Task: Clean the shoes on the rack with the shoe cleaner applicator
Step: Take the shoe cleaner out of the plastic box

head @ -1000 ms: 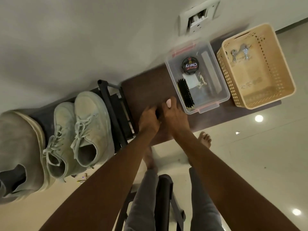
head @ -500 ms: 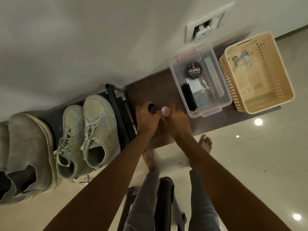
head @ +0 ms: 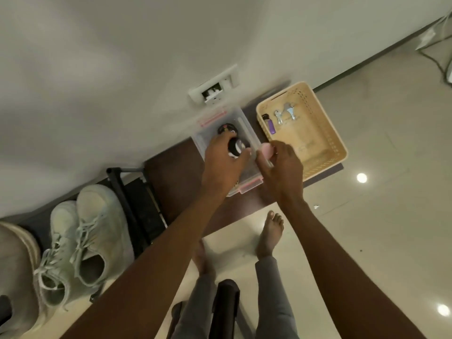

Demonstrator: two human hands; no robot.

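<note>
A pair of dirty white lace-up sneakers [head: 80,238] sits on the black rack [head: 139,211] at the lower left. My left hand [head: 221,165] grips a small black and white applicator [head: 236,146] over the clear plastic box [head: 247,188]. To its right, my right hand [head: 283,172] pinches a pink cap [head: 266,149] at the box's right edge. A round black polish tin [head: 226,129] lies at the far end of the box, partly hidden by my left hand.
The box stands on a dark brown low table [head: 176,172] against the wall. A beige perforated basket [head: 325,152] with keys [head: 285,115] and a purple lighter [head: 271,126] is to the right. A grey shoe [head: 14,265] lies far left. My bare foot [head: 270,233] stands below.
Both hands have moved from the table in front of the box to over the box. They have come apart, the applicator in the left and the pink cap in the right.
</note>
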